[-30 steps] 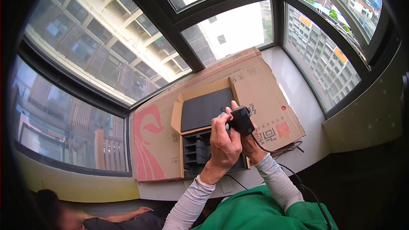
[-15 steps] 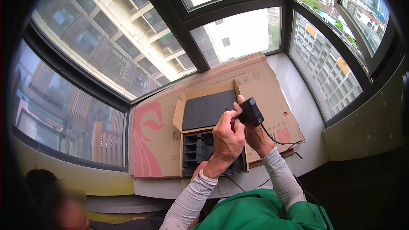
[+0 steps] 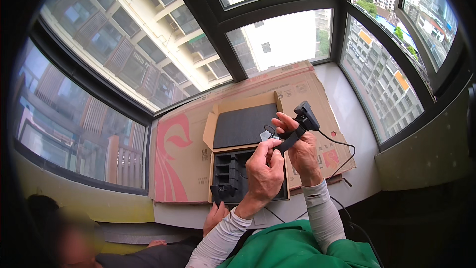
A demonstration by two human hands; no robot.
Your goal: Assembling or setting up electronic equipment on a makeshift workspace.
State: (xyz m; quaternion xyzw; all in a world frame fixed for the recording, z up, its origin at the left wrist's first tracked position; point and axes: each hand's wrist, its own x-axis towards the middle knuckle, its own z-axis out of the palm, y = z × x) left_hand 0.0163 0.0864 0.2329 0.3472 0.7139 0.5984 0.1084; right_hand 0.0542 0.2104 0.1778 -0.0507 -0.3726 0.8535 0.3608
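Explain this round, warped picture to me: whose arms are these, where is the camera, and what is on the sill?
The camera sits on a person's head and looks down, so its wide lens bends the window frames. The two forearms rising from below are that person's own. The left hand and right hand together hold a small black device with a strap and a thin cable. Below them, on flattened cardboard, lies an open box with a black foam insert. Another person's hand shows at the sill's edge.
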